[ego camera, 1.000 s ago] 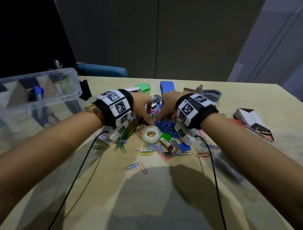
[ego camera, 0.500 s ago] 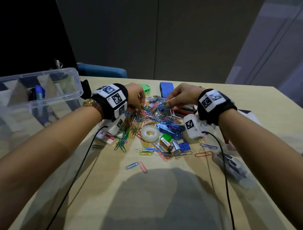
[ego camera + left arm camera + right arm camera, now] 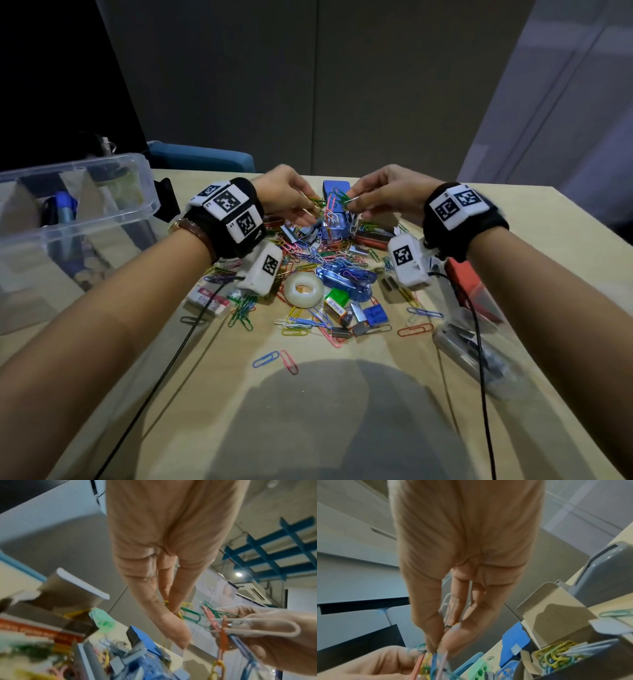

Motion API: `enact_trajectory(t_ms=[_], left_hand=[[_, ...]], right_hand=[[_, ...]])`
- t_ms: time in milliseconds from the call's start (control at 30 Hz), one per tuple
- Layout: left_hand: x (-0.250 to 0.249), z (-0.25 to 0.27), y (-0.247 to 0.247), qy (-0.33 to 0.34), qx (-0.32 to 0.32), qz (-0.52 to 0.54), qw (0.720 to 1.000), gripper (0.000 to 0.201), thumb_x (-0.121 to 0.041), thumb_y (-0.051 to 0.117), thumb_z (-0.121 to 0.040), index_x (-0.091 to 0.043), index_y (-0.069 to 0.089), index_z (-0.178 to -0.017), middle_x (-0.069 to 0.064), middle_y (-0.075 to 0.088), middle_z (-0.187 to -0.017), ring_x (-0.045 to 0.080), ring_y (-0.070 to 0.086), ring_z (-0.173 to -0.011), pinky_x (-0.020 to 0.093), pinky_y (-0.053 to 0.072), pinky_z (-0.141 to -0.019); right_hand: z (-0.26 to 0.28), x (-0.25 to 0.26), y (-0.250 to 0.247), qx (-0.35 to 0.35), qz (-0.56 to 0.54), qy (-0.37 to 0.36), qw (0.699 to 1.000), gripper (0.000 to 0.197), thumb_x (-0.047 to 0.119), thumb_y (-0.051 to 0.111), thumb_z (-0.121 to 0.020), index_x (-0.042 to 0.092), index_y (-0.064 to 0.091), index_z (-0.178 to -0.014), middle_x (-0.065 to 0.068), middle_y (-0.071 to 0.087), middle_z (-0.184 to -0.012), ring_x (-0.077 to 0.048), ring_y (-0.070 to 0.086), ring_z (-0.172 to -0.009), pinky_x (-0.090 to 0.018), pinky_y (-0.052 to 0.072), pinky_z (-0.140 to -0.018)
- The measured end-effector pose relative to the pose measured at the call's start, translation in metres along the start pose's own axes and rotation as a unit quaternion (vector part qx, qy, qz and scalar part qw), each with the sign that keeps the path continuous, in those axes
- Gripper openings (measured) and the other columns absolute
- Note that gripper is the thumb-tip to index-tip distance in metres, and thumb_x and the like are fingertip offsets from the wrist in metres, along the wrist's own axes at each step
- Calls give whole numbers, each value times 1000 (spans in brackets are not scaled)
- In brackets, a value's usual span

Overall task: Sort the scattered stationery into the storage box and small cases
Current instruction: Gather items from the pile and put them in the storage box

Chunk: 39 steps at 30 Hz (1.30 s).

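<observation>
Two hands meet above the far part of the pile, and each one pinches the same tangled bunch of coloured wire paper clips [image 3: 334, 209]. The left hand [image 3: 286, 192] has thumb and fingertips closed on some green and yellow clips at the left side of the bunch. The right hand [image 3: 383, 192] pinches green clips at the right side, and a chain of pink, orange and blue clips hangs down from it toward the small clear plastic case [image 3: 337, 228] just below.

The clips are very light, thin and springy, and I think they will hook into each other easily, so a pull on one brings several with it. A pinch on the body of the bunch, not on a single loop, seems the safer hold, and a slow separation should keep loose ones from dropping.

Many more clips lie scattered on the pale wooden table [image 3: 342, 411], around a white roll of tape [image 3: 303, 289] and a blue translucent stapler [image 3: 346, 279]. The large clear plastic storage box [image 3: 113, 219] stands at the far left, well apart from the hands.
</observation>
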State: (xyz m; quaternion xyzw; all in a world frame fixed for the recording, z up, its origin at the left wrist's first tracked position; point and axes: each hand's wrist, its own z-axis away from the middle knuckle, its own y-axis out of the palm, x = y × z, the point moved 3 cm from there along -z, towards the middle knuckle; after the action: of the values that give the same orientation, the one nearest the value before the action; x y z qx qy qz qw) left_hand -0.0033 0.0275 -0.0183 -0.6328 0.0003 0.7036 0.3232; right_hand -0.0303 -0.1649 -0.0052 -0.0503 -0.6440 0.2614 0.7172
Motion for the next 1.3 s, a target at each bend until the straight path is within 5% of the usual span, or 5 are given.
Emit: enact_trajectory(t_ms=[267,567,767,933,1300], left_hand=[[-7,7,13,-18,59,124,990,10,2,56,-92,2,64,-97,12,69,-75,22,71,-81,27,60,-64],[-8,-1,-7,9,-11,42,999,7,-15,66,-88,-9,67,-85,0,73,-79,6,70,-67,21,55,-54],[-8,0,-1,8,6,79,997,23,-20,67,-88,-3,67,-103,9,71,-96,15,69,-74,25,58,-65],[-9,-4,5,28,-21,66,997,35,-20,70,-86,5,65,-110,12,69,-91,13,66,-68,21,56,-60],[-13,-8,36,-29,169,77,982,52,-48,43,-97,-4,59,-119,15,67,-120,24,67,-97,24,56,-65]], right_hand=[[-2,8,3,-71,34,-23,997,7,3,70,-85,1,69,-92,-8,69,-81,-13,66,-68,-15,56,-59],[-3,4,3,-33,57,5,998,16,7,75,-81,0,71,-95,-8,71,-78,-14,63,-67,-14,54,-58],[0,1,2,-18,-1,-23,1000,11,-4,71,-81,0,68,-91,-3,73,-70,-10,69,-64,-21,60,-70],[2,6,-1,-44,9,-36,998,5,-6,71,-80,-2,69,-82,-9,71,-75,-10,69,-65,-17,56,-64],[11,4,-27,-81,-39,-47,995,8,-3,69,-83,4,71,-82,-10,74,-83,-15,72,-78,-24,59,-78]])
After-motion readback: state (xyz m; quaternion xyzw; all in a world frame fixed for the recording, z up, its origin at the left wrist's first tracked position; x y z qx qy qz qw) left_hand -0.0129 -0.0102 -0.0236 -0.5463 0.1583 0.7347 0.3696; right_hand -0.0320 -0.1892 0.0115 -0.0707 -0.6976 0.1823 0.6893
